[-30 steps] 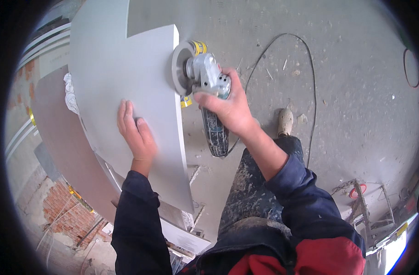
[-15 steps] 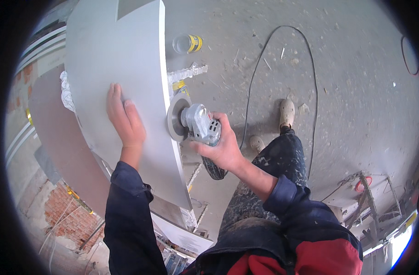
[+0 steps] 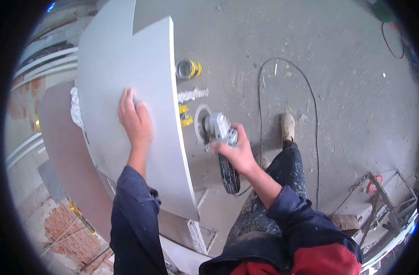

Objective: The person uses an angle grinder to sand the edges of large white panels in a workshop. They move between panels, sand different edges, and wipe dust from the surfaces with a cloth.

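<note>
No lettering, number or sign is legible on anything here.

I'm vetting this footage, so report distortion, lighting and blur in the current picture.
Head view: the long edge of the white notched board curves, and the corners fall to black; head view: bluish glare spots the upper left and lower right rim; head view: the disc on the angle grinder looks hazy, possibly from spinning.

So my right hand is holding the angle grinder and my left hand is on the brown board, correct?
Not quite: in the head view, your left hand is on the white panel, not the brown board farther left. Your right hand does hold the angle grinder.
</note>
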`<state>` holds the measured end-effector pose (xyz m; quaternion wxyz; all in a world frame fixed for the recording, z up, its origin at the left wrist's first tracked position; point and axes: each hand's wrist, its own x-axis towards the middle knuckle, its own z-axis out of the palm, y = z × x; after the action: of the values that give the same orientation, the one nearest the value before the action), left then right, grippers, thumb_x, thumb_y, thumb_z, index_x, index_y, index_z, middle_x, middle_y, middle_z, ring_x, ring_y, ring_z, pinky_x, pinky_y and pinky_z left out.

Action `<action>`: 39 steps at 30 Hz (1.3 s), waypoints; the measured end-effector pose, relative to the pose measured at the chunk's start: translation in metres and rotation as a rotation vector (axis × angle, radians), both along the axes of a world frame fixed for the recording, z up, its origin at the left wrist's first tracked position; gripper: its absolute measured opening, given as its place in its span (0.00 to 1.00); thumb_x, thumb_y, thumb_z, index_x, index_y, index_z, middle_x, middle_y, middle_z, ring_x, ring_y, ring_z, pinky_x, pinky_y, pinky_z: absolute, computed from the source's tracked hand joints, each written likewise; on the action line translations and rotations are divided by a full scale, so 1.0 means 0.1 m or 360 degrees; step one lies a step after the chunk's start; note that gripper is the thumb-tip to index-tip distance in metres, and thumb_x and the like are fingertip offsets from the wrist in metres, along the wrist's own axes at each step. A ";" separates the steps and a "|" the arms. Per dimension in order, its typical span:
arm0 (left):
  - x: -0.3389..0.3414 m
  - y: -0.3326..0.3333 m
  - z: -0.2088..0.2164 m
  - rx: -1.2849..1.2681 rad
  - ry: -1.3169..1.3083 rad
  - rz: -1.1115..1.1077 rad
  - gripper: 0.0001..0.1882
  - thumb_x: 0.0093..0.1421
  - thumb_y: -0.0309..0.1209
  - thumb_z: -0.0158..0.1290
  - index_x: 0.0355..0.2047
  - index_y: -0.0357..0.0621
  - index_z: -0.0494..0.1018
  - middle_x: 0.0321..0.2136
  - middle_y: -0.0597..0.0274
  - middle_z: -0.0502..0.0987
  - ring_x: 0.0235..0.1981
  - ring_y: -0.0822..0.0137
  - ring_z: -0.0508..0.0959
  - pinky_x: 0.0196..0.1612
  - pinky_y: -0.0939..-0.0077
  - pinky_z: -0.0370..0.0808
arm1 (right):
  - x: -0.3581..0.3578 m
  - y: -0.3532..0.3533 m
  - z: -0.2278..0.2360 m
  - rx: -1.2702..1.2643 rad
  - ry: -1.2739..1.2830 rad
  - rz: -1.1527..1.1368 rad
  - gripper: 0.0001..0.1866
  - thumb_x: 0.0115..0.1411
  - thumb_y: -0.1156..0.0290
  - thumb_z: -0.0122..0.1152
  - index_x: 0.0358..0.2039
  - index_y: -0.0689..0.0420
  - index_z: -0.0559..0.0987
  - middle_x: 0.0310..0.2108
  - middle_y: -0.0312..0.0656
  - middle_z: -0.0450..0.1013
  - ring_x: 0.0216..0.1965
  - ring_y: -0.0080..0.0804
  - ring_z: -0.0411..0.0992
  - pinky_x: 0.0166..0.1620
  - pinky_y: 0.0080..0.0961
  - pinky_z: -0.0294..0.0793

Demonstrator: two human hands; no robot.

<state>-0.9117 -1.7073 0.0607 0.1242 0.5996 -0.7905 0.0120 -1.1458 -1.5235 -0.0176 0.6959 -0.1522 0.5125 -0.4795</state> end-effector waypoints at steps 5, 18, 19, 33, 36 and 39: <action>-0.04 0.04 0.03 0.0037 -0.0013 0.0056 0.27 0.69 0.32 0.42 0.66 0.34 0.64 0.68 0.41 0.63 0.70 0.44 0.60 0.72 0.49 0.51 | -0.37 -1.20 0.05 -0.0231 0.0080 -0.0169 0.43 0.53 0.58 0.75 0.60 0.67 0.64 0.46 0.46 0.73 0.45 0.28 0.73 0.49 0.27 0.75; -0.06 0.03 0.08 0.0000 -0.0039 -0.0060 0.26 0.69 0.30 0.42 0.65 0.32 0.64 0.67 0.39 0.64 0.69 0.41 0.61 0.71 0.48 0.53 | -0.49 -1.92 0.25 -0.0297 0.0067 -0.0020 0.43 0.52 0.57 0.75 0.60 0.68 0.65 0.45 0.47 0.74 0.44 0.30 0.74 0.48 0.28 0.76; -0.07 0.03 0.09 -0.0005 -0.0037 -0.0063 0.26 0.69 0.30 0.42 0.65 0.32 0.65 0.66 0.38 0.64 0.69 0.41 0.62 0.71 0.48 0.53 | -0.45 -1.81 0.26 -0.0280 0.0068 0.0001 0.43 0.52 0.57 0.75 0.60 0.68 0.65 0.45 0.47 0.74 0.45 0.30 0.74 0.48 0.28 0.75; 0.04 -0.05 -0.10 -0.0174 -0.0093 -0.0003 0.26 0.70 0.36 0.40 0.64 0.36 0.67 0.66 0.46 0.67 0.69 0.47 0.62 0.72 0.52 0.56 | 0.18 0.00 0.25 -0.0289 0.0159 0.0160 0.43 0.50 0.59 0.78 0.60 0.63 0.65 0.46 0.44 0.74 0.48 0.29 0.73 0.54 0.29 0.73; 0.04 -0.09 -0.13 -0.0160 -0.0069 0.0016 0.27 0.70 0.38 0.39 0.65 0.38 0.67 0.68 0.49 0.66 0.70 0.48 0.61 0.72 0.51 0.55 | 0.33 0.37 0.22 -0.0264 0.0172 0.0176 0.43 0.50 0.60 0.78 0.60 0.63 0.65 0.46 0.43 0.74 0.48 0.28 0.72 0.55 0.28 0.73; 0.02 -0.11 -0.17 -0.0157 -0.0058 0.0040 0.28 0.71 0.40 0.38 0.66 0.40 0.66 0.68 0.51 0.65 0.71 0.49 0.61 0.72 0.51 0.55 | 0.44 0.71 0.24 -0.0198 0.0140 0.0193 0.43 0.50 0.61 0.79 0.60 0.62 0.64 0.46 0.44 0.74 0.49 0.28 0.72 0.55 0.29 0.73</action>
<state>-0.9092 -1.7185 0.0437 0.1392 0.6024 -0.7834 0.0633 -1.1020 -1.4524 0.0066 0.6896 -0.2466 0.5017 -0.4603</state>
